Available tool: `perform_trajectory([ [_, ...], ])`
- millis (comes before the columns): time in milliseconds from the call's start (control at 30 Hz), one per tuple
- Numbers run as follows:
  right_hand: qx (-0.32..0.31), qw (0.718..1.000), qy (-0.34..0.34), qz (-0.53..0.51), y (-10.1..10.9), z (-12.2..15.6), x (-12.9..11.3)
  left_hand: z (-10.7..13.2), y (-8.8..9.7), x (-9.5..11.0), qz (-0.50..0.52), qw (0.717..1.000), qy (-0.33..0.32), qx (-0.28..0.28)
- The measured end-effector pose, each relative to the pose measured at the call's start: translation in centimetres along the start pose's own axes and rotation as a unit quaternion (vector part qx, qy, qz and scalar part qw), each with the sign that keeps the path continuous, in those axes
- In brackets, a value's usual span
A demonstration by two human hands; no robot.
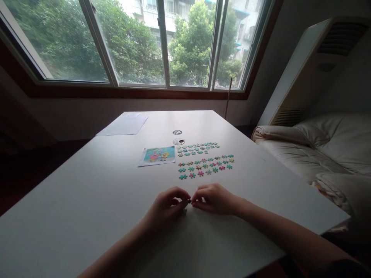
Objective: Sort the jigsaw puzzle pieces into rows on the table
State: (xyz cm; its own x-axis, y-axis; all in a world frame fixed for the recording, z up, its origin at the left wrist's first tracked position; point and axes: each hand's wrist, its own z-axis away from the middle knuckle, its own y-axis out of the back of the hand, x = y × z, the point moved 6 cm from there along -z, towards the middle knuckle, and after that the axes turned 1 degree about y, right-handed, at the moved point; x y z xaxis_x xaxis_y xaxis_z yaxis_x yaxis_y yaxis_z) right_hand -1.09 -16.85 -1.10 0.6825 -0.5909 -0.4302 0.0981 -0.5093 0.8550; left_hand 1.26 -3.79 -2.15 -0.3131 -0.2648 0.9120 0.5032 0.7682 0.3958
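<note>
My left hand [171,202] is low over the table, its thumb and fingers pinching a small dark jigsaw puzzle piece [189,200]. Facing it, my right hand [213,199] is closed in a pinch, with its fingertips at the other side of the same piece. The fingers hide most of that piece, so its print does not show. Another greyish puzzle piece [183,212] lies on the table beside my left thumb, partly covered. Beyond my hands, several loose puzzle pieces [200,174] are laid out in rows, mostly teal with pink and yellow bits.
A cartoon picture sheet [159,155] lies left of the rows. Behind it are two round flat items [179,141] [177,132]. Papers [124,124] rest at the white table's [87,185] far left corner. A cream sofa [290,150] stands right of the table, beneath a window wall.
</note>
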Motion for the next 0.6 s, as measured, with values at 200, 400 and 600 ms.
perform_trajectory([
  [200,0.099,0.995,-0.017,0.019,0.4,-0.1,0.1,-0.7,0.7,-1.9,0.166,0.984,0.046,0.034],
  [400,0.087,0.995,0.013,0.038,-0.2,-0.3,-0.5,-0.8,0.5,-2.1,0.213,0.976,0.030,0.035],
  [600,0.098,0.995,0.010,0.028,-0.6,-0.3,-0.2,-0.8,0.4,-2.3,0.226,0.973,0.037,0.020],
])
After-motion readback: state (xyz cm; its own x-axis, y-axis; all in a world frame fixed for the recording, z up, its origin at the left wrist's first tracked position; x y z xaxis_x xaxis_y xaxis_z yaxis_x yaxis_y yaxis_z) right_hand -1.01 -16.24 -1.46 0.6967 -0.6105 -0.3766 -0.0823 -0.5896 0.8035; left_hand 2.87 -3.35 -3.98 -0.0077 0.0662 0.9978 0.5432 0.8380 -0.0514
